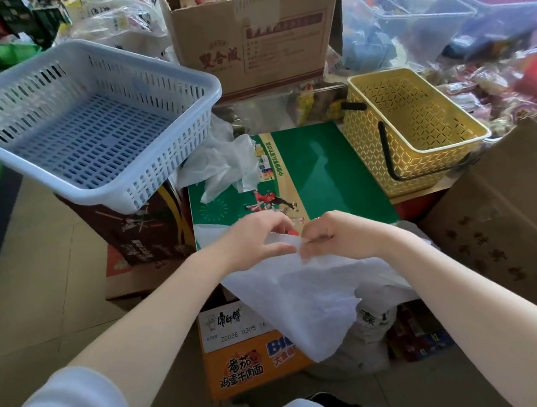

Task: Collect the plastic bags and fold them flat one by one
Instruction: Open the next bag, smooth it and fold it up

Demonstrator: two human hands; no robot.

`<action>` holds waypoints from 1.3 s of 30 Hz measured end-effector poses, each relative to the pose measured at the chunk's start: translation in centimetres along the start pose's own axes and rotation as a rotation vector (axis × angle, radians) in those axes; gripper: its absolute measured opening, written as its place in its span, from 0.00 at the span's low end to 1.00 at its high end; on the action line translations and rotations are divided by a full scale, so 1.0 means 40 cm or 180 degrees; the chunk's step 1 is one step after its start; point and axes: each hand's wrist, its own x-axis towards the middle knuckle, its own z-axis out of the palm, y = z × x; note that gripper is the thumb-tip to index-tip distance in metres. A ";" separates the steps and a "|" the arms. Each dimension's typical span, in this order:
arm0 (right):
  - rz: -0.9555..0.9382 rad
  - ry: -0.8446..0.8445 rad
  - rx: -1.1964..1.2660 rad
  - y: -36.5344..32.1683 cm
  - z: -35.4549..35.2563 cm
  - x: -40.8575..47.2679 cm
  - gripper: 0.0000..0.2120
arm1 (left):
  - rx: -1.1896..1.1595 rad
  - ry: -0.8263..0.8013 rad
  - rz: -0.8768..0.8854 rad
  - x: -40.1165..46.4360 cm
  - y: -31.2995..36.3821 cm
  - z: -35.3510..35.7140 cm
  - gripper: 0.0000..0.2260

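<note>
A person's left hand (258, 239) and right hand (337, 236) meet over the near edge of a green box (325, 174), fingers of both curled and pinching the top edge of a white bag (301, 298) that hangs down crumpled toward the floor. A second bag (223, 164) lies bunched on the far corner of the box, beside a white basket (83, 125). To fold well, the hands should likely spread apart along the edge, pull it taut, and lay it flat on the box.
</note>
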 end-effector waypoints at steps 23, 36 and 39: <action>0.1592 0.2039 0.0311 0.190 -0.056 -0.066 0.12 | 0.0546 0.0584 -0.0733 -0.004 -0.116 0.016 0.12; -0.0493 0.2271 -0.0402 0.121 -0.015 -0.005 0.26 | 0.0964 0.2200 -0.0142 0.300 -0.017 -0.239 0.12; -0.0193 0.1761 -0.1304 0.157 0.031 0.055 0.39 | 0.1034 0.2083 -0.0370 0.397 -0.092 -0.231 0.11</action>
